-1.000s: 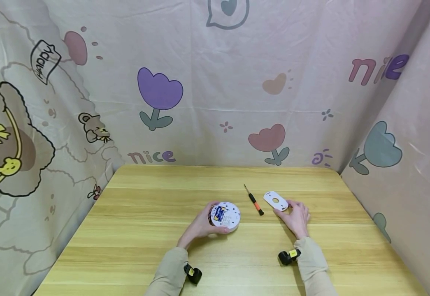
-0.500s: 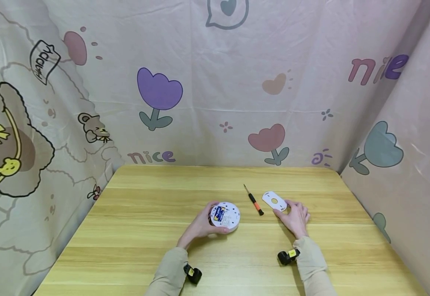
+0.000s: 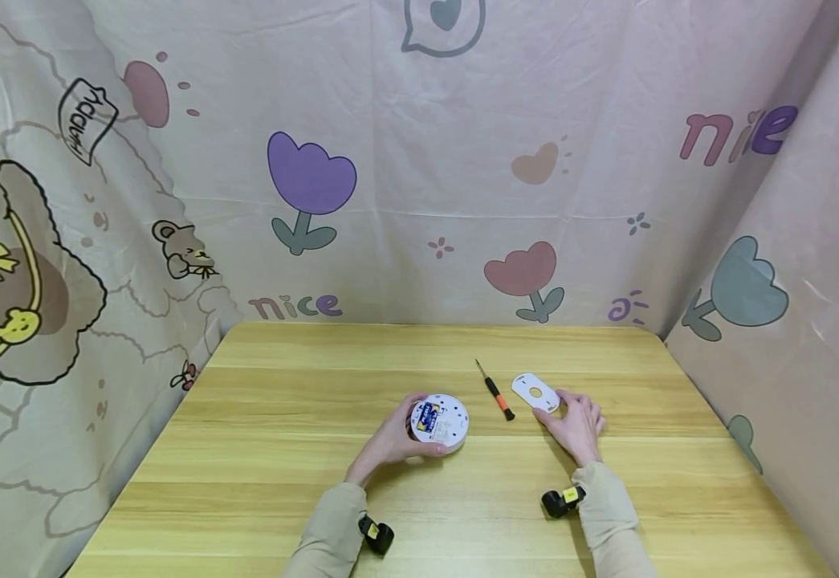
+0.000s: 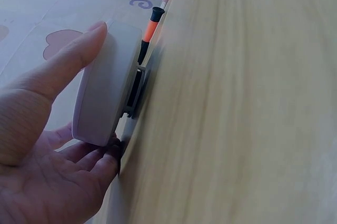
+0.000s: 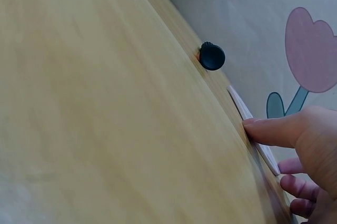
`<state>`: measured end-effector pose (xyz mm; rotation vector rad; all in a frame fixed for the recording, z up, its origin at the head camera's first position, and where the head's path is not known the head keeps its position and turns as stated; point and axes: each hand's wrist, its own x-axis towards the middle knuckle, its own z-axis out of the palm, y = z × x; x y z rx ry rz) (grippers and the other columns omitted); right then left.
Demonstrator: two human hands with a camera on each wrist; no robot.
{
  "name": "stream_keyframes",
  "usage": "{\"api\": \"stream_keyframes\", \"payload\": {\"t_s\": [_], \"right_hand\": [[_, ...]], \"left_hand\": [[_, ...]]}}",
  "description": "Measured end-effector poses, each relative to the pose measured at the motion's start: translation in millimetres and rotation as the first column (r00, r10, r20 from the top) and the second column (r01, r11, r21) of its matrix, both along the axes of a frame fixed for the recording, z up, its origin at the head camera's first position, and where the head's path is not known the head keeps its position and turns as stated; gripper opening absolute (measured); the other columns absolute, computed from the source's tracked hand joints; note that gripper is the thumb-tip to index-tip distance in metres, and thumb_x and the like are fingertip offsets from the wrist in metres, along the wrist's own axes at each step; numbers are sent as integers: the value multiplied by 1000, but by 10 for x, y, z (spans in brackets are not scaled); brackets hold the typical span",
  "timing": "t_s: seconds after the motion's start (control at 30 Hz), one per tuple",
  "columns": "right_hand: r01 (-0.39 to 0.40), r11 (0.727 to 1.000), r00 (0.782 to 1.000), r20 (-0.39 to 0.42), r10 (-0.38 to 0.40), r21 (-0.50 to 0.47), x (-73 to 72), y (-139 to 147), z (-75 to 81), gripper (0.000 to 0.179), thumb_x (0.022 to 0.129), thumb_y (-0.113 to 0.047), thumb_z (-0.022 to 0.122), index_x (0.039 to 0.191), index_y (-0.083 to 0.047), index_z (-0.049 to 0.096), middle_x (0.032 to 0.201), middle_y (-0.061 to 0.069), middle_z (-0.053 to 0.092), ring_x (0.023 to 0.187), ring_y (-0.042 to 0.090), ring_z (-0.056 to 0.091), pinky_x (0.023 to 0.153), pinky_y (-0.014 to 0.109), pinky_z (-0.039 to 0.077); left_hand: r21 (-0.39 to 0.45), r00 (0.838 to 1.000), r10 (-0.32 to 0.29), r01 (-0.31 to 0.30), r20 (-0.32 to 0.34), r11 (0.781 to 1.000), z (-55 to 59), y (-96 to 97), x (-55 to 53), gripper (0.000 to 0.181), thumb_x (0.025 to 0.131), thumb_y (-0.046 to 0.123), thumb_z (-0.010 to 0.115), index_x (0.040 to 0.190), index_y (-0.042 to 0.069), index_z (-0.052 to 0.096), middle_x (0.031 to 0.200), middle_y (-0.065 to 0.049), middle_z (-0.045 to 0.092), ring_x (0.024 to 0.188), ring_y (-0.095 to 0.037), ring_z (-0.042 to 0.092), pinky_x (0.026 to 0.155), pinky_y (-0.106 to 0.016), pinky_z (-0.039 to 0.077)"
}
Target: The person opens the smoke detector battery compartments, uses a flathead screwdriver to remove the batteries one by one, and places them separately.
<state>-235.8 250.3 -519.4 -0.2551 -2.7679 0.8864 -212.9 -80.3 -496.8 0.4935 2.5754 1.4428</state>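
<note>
My left hand (image 3: 393, 433) grips a round white smoke alarm (image 3: 450, 421) by its rim, thumb on the near side and fingers on the far side. Its upper face carries a blue label and small holes. In the left wrist view a dark bracket-like part sticks out from the alarm (image 4: 108, 84) toward the tabletop; I cannot tell whether it touches. To the right, my right hand (image 3: 576, 421) pinches the near right end of a flat white mounting plate (image 3: 523, 385) with a round central hole. Edge-on in the right wrist view, the plate (image 5: 241, 103) lies low at the tabletop.
Between the hands, farther back, lies a screwdriver (image 3: 494, 392) with a black and orange handle, its tip pointing away. The wooden table (image 3: 282, 401) ends at a printed curtain (image 3: 419, 265) behind and at both sides. Small black cameras (image 3: 562, 502) sit on the wrists.
Over the first half second the mounting plate shifted slightly left under my right hand. Since then both hands and the smoke alarm have stayed practically still.
</note>
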Motion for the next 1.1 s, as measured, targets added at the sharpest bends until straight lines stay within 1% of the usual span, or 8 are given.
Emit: {"api": "stream_keyframes", "payload": {"t_s": [0.17,0.37,0.5,0.67,0.77,0.93,1.03,1.1], "right_hand": [[-3,1000,1000,-8,3,-2,7,-6,8,72,69,-44,70,127,-9,47,118,23,44,104,38,31,87,51,21],[-7,1000,1000,-3,7,-22,-9,4,7,81,67,-49,70,132,-12,40,122,23,40,106,38,29,90,52,20],[5,997,1000,-10,-6,-76,-4,7,5,82,67,-52,70,133,-14,38,120,21,41,106,35,29,89,51,20],[33,985,998,-49,-41,-170,32,-20,33,70,72,-45,68,129,-14,43,114,18,43,107,34,31,90,50,20],[67,970,993,-79,-87,-233,53,-60,36,60,74,-38,69,124,-12,46,109,16,44,103,32,34,89,46,23],[108,937,971,-165,-170,-331,65,-174,16,48,73,-25,70,112,-6,48,97,14,42,90,25,37,73,31,28],[95,931,959,-218,-181,-353,76,-265,9,42,73,-19,70,106,-3,50,91,13,42,83,21,37,67,25,27],[81,925,952,-246,-182,-371,85,-330,8,36,73,-17,70,102,-3,53,86,11,44,77,17,38,64,21,30]], "left_hand": [[5,1000,1,-1,5,1000,-5,0,-7,100,55,40,81,137,16,29,135,-14,42,122,-32,42,101,-54,34],[9,1000,6,-6,15,1000,-5,0,-8,100,55,41,82,137,17,29,135,-14,42,123,-32,41,102,-54,34],[11,1000,6,-6,15,1000,-4,2,-5,101,55,41,82,137,17,29,135,-14,42,123,-33,41,102,-54,34],[15,1000,4,-5,21,1000,-6,0,-1,100,55,41,81,137,17,28,135,-14,42,123,-33,41,101,-54,34],[13,1000,7,-7,26,1000,-7,-3,-1,101,55,41,81,137,17,29,135,-14,42,122,-33,42,101,-54,34],[10,999,6,-6,33,1000,-15,-8,-17,101,54,41,82,137,18,29,135,-14,42,122,-32,42,101,-54,35],[8,999,5,-5,34,1000,-15,-9,-20,101,54,41,82,137,18,28,135,-13,42,122,-31,42,102,-53,35],[7,999,6,-6,32,1000,-14,-6,-16,101,54,41,82,137,18,29,135,-13,42,122,-31,42,102,-53,34]]}}
